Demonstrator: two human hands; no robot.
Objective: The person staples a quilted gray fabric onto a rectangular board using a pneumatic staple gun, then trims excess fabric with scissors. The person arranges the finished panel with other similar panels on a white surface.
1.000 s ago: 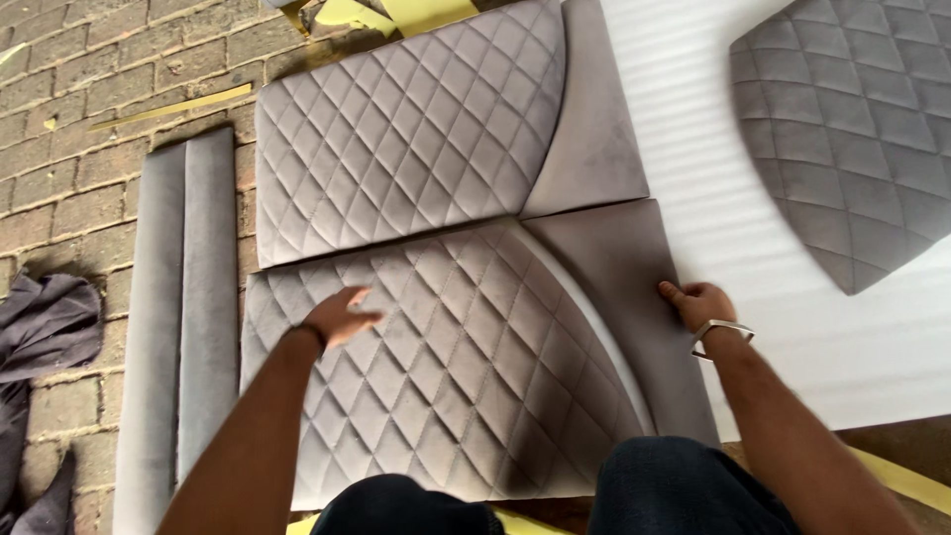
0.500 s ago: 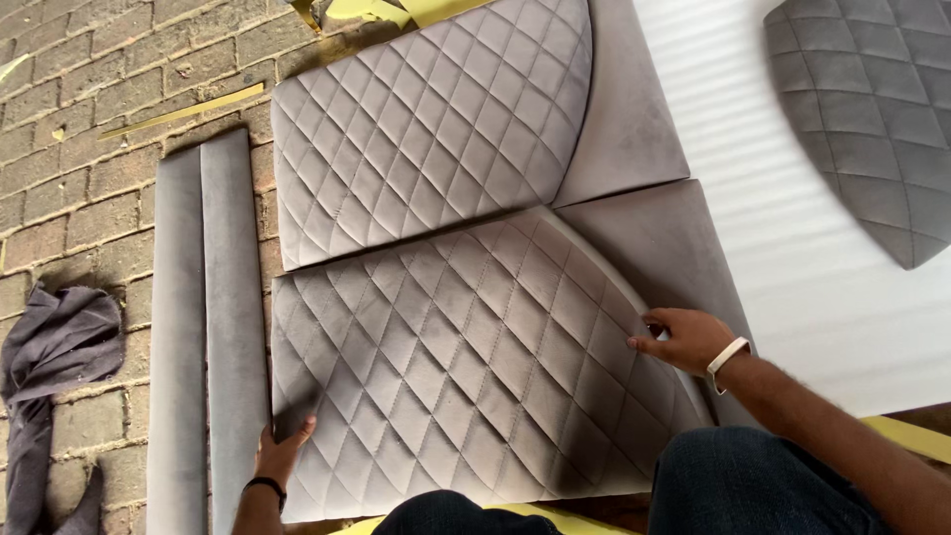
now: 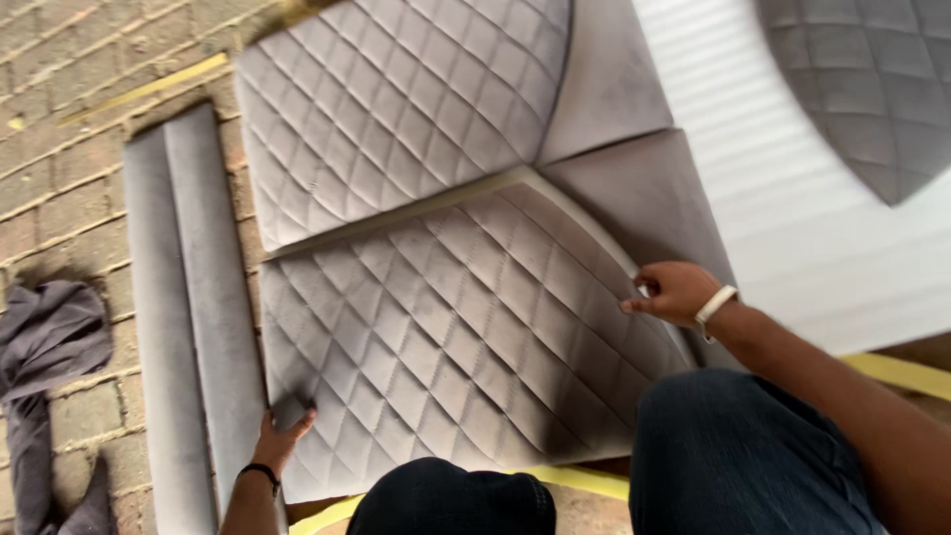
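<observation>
A grey quilted upholstered panel (image 3: 446, 337) with a diamond stitch pattern lies on the brick floor in front of me. My left hand (image 3: 282, 436) grips its near left edge, thumb on top. My right hand (image 3: 674, 292), with a pale band on the wrist, pinches the curved right edge of the quilted part where it meets a plain grey velvet section (image 3: 644, 208). A second matching quilted panel (image 3: 396, 109) lies just beyond, edge to edge with the first.
Two long grey velvet strips (image 3: 183, 307) lie along the left of the panels. A dark grey cloth (image 3: 45, 347) is crumpled at far left. White foam sheet (image 3: 792, 218) at right carries another quilted piece (image 3: 872, 79). My knees (image 3: 733, 456) are at the bottom.
My left hand moved from the middle of the near panel down to its near left edge and gripped it. My right hand shifted inward onto the curved seam. The view moved closer.
</observation>
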